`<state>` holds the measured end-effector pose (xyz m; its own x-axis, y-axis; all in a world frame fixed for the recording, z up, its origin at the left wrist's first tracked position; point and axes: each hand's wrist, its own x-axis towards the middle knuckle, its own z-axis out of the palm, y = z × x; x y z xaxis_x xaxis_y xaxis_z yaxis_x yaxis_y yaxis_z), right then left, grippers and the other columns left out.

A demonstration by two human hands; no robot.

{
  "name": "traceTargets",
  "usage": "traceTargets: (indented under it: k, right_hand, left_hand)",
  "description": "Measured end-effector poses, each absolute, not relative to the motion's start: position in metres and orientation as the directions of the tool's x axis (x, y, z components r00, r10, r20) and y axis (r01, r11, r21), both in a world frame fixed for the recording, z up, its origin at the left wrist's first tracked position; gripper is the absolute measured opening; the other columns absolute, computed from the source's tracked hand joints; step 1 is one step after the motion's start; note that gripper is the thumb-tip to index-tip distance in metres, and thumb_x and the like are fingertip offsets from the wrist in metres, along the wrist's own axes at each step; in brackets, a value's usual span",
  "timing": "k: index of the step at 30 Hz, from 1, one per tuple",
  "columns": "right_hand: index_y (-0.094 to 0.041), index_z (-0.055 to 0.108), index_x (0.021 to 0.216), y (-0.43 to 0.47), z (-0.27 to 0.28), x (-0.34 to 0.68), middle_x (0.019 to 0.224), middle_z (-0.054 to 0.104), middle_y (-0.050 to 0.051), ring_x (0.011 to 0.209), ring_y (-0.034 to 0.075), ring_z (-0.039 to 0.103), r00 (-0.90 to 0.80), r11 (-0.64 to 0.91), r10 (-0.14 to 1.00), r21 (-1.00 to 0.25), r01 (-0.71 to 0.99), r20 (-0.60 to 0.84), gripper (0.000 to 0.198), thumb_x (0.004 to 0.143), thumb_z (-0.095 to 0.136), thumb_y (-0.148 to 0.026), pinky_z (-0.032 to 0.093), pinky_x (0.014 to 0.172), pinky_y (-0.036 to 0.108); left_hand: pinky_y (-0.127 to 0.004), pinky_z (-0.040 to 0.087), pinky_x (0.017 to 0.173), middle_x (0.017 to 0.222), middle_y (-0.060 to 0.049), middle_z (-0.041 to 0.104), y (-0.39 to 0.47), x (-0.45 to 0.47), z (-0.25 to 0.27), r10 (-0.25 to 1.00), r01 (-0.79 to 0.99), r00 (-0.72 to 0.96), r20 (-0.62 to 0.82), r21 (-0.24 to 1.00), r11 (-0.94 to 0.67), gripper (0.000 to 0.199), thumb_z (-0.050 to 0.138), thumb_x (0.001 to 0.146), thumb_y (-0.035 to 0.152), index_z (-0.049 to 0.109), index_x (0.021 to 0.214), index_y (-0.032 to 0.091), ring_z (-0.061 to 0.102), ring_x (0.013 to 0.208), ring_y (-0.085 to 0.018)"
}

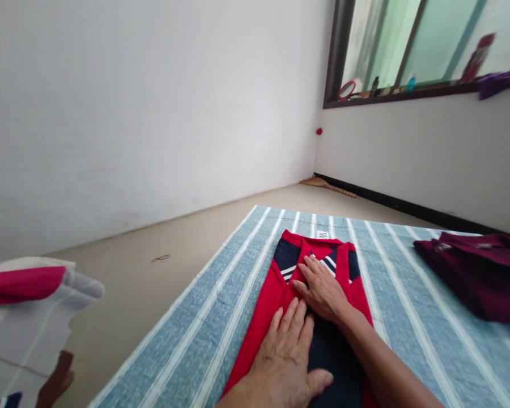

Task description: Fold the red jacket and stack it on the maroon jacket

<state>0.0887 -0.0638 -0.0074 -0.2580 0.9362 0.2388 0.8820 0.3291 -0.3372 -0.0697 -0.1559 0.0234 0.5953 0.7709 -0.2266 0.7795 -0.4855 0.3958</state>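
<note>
A red and navy jacket [255, 334] with white stripes lies folded into a long strip on the striped cloth [221, 289]. My left hand [283, 345] rests flat on its middle, fingers stretched out and pointing away from me. Just beyond, my right hand [323, 286] presses flat near the top end, fingers extended toward the left. Both hands touch the fabric without gripping it. A white label with a letter shows at the far edge. The near end of the garment is hidden by my hands and the frame's bottom.
A folded maroon garment [476, 272] lies on the cloth at the right. White, grey and red clothing [29, 317] sits at the left edge, with part of a dark brown item below it. A broom [329, 186] lies on the floor by the far corner, under the window [408, 51].
</note>
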Motion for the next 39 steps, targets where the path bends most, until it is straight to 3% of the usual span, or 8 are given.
traceTargets:
  k: [7,16,29,39]
  right_hand:
    - [-0.011,0.052,0.131,-0.067,0.003,0.088,0.147,0.038,0.019,0.139,0.031,0.028,-0.266,0.323,0.942,-0.339,0.883,0.205,0.05,0.094,0.042,-0.045,0.026,0.111,0.047]
    - [-0.013,0.052,0.129,-0.065,0.003,0.088,0.146,0.039,0.018,0.139,0.03,0.027,-0.265,0.322,0.943,-0.342,0.883,0.203,0.05,0.094,0.041,-0.047,0.026,0.112,0.046]
    - [-0.015,0.053,0.127,-0.065,0.003,0.088,0.146,0.039,0.016,0.139,0.029,0.028,-0.273,0.332,0.938,-0.331,0.883,0.215,0.047,0.094,0.042,-0.046,0.027,0.111,0.045]
    - [-0.013,0.053,0.127,-0.065,0.004,0.088,0.146,0.038,0.018,0.14,0.03,0.027,-0.266,0.323,0.943,-0.363,0.874,0.197,0.047,0.094,0.043,-0.045,0.025,0.112,0.046]
  left_hand:
    - [-0.052,0.008,0.117,0.155,-0.008,-0.002,-0.153,-0.067,0.026,0.774,0.796,0.587,-0.237,0.342,-0.499,0.081,0.053,0.085,0.053,0.017,0.15,0.02,-0.001,0.143,-0.03]
    - [-0.053,0.01,0.116,0.155,-0.008,0.002,-0.154,-0.067,0.025,0.777,0.792,0.593,-0.213,0.331,-0.513,0.079,0.053,0.085,0.053,0.021,0.149,0.021,0.001,0.143,-0.03]
    - [-0.051,0.007,0.117,0.154,-0.01,0.002,-0.153,-0.062,0.038,0.777,0.821,0.559,-0.29,0.328,-0.468,0.078,0.054,0.085,0.051,0.026,0.148,0.015,0.0,0.143,-0.028]
    - [-0.051,0.008,0.117,0.155,-0.008,0.001,-0.152,-0.064,0.035,0.774,0.825,0.556,-0.302,0.314,-0.47,0.078,0.054,0.085,0.048,0.021,0.149,0.018,0.0,0.143,-0.028]
